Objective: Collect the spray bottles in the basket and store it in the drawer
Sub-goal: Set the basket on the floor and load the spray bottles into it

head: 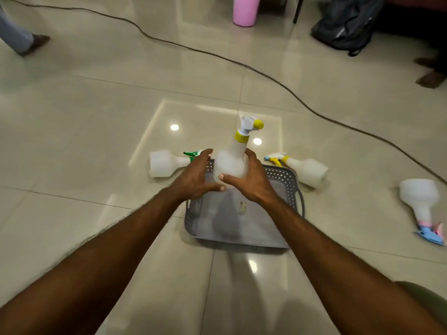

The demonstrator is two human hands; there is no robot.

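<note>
A grey perforated basket (283, 180) sits on the tiled floor in front of me. Above its far end my right hand (251, 180) grips a white spray bottle with a yellow collar and nozzle (232, 160), held upright. My left hand (196, 177) is beside the bottle with fingers spread, touching or nearly touching it. Three more white spray bottles lie on the floor: a green-nozzled bottle (164, 163) to the basket's left, a yellow-nozzled bottle (307, 170) to its right, and a blue-and-pink-nozzled bottle (420, 201) at far right.
A dark cable (217, 55) runs across the floor behind the basket. A pink container (245, 10) stands at the back, a dark bag (346, 25) at the back right. Other people's feet show at far left (33, 43) and far right (430, 78).
</note>
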